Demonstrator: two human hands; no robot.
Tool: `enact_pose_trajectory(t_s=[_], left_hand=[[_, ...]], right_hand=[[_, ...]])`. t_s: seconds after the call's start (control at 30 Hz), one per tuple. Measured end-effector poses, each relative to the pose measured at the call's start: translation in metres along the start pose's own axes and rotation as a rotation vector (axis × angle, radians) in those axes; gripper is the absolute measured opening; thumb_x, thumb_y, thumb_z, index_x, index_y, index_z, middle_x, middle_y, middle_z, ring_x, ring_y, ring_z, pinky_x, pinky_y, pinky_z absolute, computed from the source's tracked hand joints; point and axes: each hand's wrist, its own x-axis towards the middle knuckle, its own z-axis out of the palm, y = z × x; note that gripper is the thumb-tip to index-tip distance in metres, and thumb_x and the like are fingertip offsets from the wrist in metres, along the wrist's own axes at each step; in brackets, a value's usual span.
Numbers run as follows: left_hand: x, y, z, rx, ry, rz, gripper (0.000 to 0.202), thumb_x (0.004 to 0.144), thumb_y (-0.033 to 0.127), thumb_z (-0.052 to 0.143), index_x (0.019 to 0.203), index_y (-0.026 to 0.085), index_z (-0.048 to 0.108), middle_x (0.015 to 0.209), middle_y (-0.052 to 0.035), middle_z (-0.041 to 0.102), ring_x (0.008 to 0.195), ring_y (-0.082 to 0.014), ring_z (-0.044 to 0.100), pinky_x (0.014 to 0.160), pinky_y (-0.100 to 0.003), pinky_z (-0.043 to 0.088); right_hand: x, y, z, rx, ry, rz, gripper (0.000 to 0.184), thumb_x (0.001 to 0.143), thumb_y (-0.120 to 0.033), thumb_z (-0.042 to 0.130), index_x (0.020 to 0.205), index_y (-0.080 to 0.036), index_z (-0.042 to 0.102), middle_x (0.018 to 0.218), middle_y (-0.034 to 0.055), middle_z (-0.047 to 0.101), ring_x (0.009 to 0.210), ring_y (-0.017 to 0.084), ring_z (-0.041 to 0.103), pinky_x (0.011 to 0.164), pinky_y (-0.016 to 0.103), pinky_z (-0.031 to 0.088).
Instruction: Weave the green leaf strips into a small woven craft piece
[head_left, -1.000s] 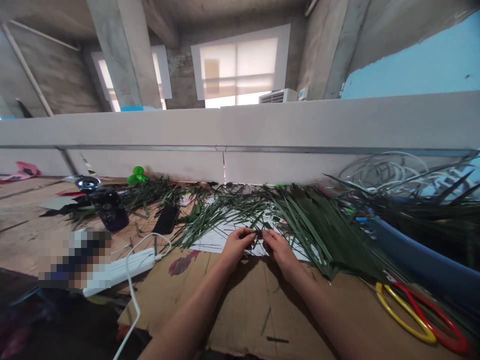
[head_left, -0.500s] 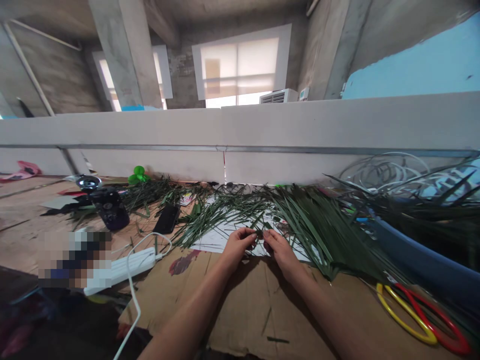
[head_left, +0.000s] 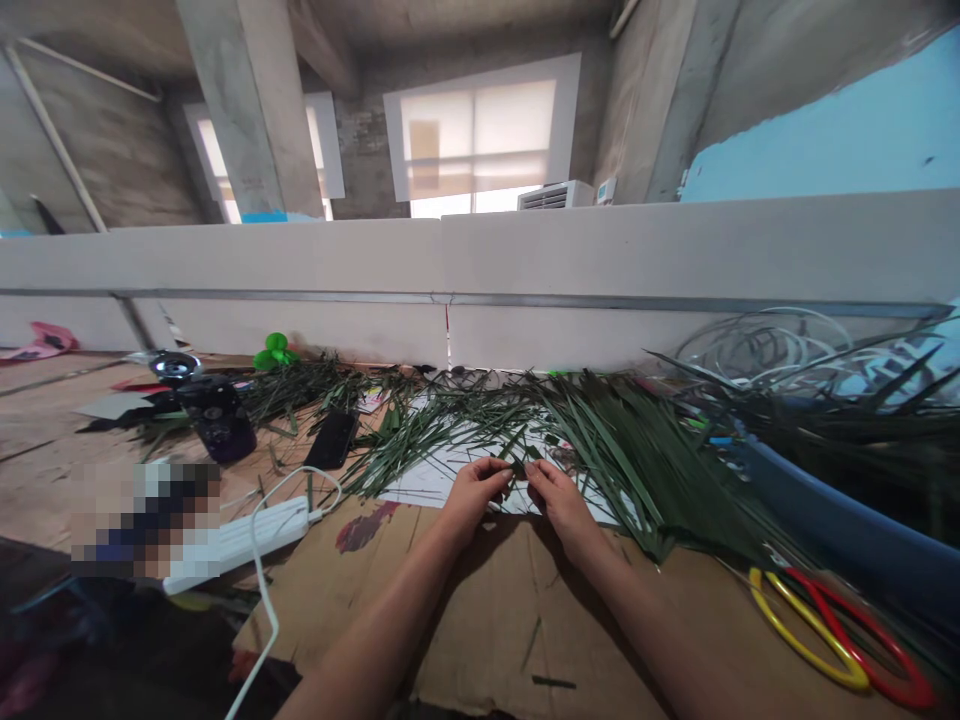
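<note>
Close together over a white sheet (head_left: 411, 484), my left hand (head_left: 478, 488) and my right hand (head_left: 555, 492) pinch a small piece of green leaf strip (head_left: 517, 466) between thumbs and fingers. Its exact shape is partly hidden by the fingertips. Around and beyond the hands lie many loose cut leaf strips (head_left: 405, 440). Just right of my right hand spreads a large pleated palm leaf (head_left: 667, 470) with long blades. Both forearms rest low over a cardboard sheet (head_left: 495, 620), on which a few leaf scraps (head_left: 553, 682) lie.
Scissors (head_left: 817, 630) with yellow and red handles lie at right, beside a blue tub (head_left: 832, 520) of leaves. To the left are a white power strip (head_left: 240, 545) with a cable, a black phone (head_left: 332, 440) and a dark cup (head_left: 216, 418). A white partition (head_left: 570, 335) stands behind.
The hands stay nearly in place, still pinching the leaf piece between them. The whole view has shifted very slightly.
</note>
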Motion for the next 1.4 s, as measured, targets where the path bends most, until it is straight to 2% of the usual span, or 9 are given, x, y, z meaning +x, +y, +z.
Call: enact_pose_trajectory(t_s=[0.17,0.27,0.33,0.43,0.53,0.73,0.97,1.13,1.4], left_hand=[[0.000,-0.002,-0.002,-0.008,0.005,-0.041,0.044,0.064,0.053,0.080,0.083,0.015,0.069,0.062,0.0006,0.058,0.054,-0.0102,0.048,0.054,-0.023,0.036],[-0.001,-0.002,-0.001,0.030,-0.041,-0.058,0.046,0.067,0.058,0.077,0.083,0.015,0.069,0.062,0.0004,0.058,0.051,-0.0093,0.045,0.050,-0.022,0.032],[-0.001,-0.001,-0.001,0.033,-0.048,-0.060,0.046,0.066,0.058,0.078,0.082,0.015,0.069,0.060,0.0012,0.056,0.050,-0.0086,0.042,0.049,-0.022,0.029],[0.004,0.002,-0.006,-0.046,0.064,-0.048,0.048,0.060,0.054,0.083,0.085,0.016,0.069,0.057,0.0049,0.049,0.049,-0.0075,0.038,0.047,-0.021,0.029],[0.011,0.004,-0.019,-0.113,0.226,-0.009,0.052,0.057,0.052,0.084,0.091,0.019,0.064,0.058,0.0088,0.043,0.047,-0.0060,0.034,0.047,-0.020,0.028],[0.017,0.003,-0.040,-0.140,0.321,-0.026,0.048,0.061,0.054,0.080,0.086,0.017,0.062,0.055,0.0099,0.039,0.044,-0.0050,0.029,0.043,-0.019,0.021],[0.017,-0.002,-0.039,-0.166,0.289,-0.108,0.048,0.068,0.054,0.070,0.098,0.016,0.067,0.061,0.0054,0.052,0.044,-0.0067,0.040,0.044,-0.019,0.028],[0.018,-0.002,-0.041,-0.195,0.283,-0.129,0.036,0.070,0.032,0.066,0.102,0.016,0.064,0.074,-0.0018,0.066,0.054,-0.0118,0.057,0.052,-0.022,0.042],[0.011,0.001,-0.033,-0.205,0.237,-0.144,0.034,0.073,0.019,0.069,0.106,0.016,0.062,0.091,-0.0113,0.074,0.074,-0.0188,0.070,0.061,-0.026,0.050]], right_hand=[[-0.001,-0.005,-0.004,-0.004,0.033,0.077,0.050,0.077,-0.070,0.062,0.088,-0.022,0.063,0.060,-0.0051,0.053,0.043,0.009,0.027,0.044,0.025,0.016],[0.003,-0.002,-0.006,0.007,0.019,0.023,0.046,0.071,-0.062,0.074,0.093,-0.022,0.065,0.071,-0.0022,0.062,0.051,0.011,0.043,0.048,0.025,0.032],[0.007,0.001,-0.007,0.013,0.018,-0.039,0.045,0.065,-0.056,0.078,0.091,-0.021,0.066,0.076,0.0003,0.066,0.065,0.016,0.056,0.062,0.028,0.044],[0.011,0.005,-0.013,-0.078,0.089,-0.110,0.044,0.066,-0.052,0.074,0.096,-0.021,0.067,0.088,0.0038,0.071,0.083,0.023,0.063,0.078,0.034,0.048],[0.014,0.003,-0.023,-0.376,0.167,-0.149,0.042,0.072,-0.045,0.065,0.108,-0.023,0.066,0.101,0.0059,0.073,0.092,0.025,0.065,0.080,0.035,0.048],[0.026,-0.007,-0.010,-0.762,0.024,-0.074,0.012,0.072,-0.033,0.064,0.074,-0.023,0.071,0.077,0.0034,0.074,0.076,0.023,0.066,0.068,0.030,0.041],[0.041,-0.002,0.033,-0.938,0.067,0.034,0.011,0.063,-0.030,0.074,0.060,-0.021,0.067,0.076,0.0138,0.073,0.082,0.030,0.066,0.065,0.033,0.035],[0.044,0.004,0.023,-0.850,0.105,0.079,0.010,0.060,-0.019,0.068,0.053,-0.021,0.062,0.070,0.0116,0.071,0.082,0.028,0.065,0.065,0.031,0.035],[0.028,-0.001,0.007,-0.332,-0.083,0.073,0.025,0.066,-0.044,0.064,0.066,-0.019,0.063,0.060,0.0010,0.061,0.056,0.016,0.050,0.054,0.027,0.035]])
